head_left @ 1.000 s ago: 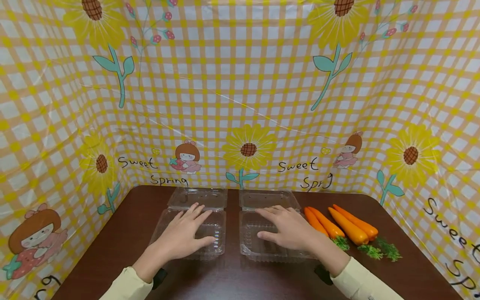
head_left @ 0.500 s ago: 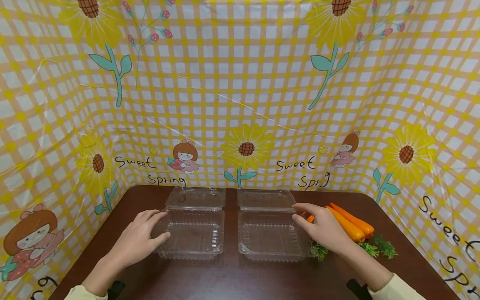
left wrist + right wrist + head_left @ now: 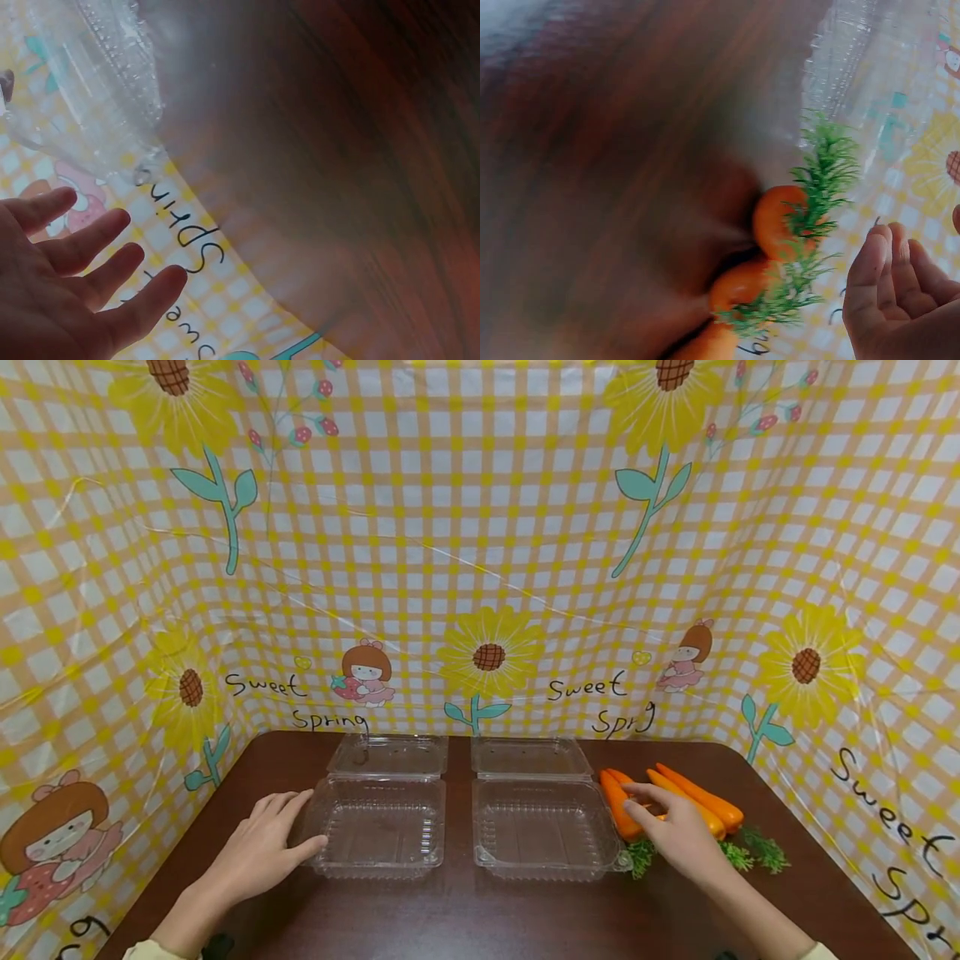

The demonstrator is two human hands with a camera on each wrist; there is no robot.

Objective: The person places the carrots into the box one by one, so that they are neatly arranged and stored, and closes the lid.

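Two clear plastic clamshell boxes stand side by side with lids folded back: the left box point(image 3: 375, 835) and the right box point(image 3: 543, 835). My left hand point(image 3: 255, 852) hovers at the left box's left edge, its fingers point(image 3: 124, 289) spread and holding nothing. Whether it touches the rim I cannot tell. Beyond the right box's right side, my right hand point(image 3: 678, 831) is over the orange carrots point(image 3: 617, 802), partly hiding them. In the right wrist view its fingers point(image 3: 901, 277) are close together, apart from the carrots, whose green tops point(image 3: 825, 165) show.
More carrots point(image 3: 705, 797) lie to the right, their feathery greens point(image 3: 763, 850) toward the front. The dark brown table point(image 3: 420, 918) is bounded by a checkered cloth backdrop point(image 3: 420, 568) behind and at both sides.
Both hands have moved apart from above the boxes: the left to the left box's outer side, the right over to the carrots. The boxes look unmoved, and the view has shifted slightly.
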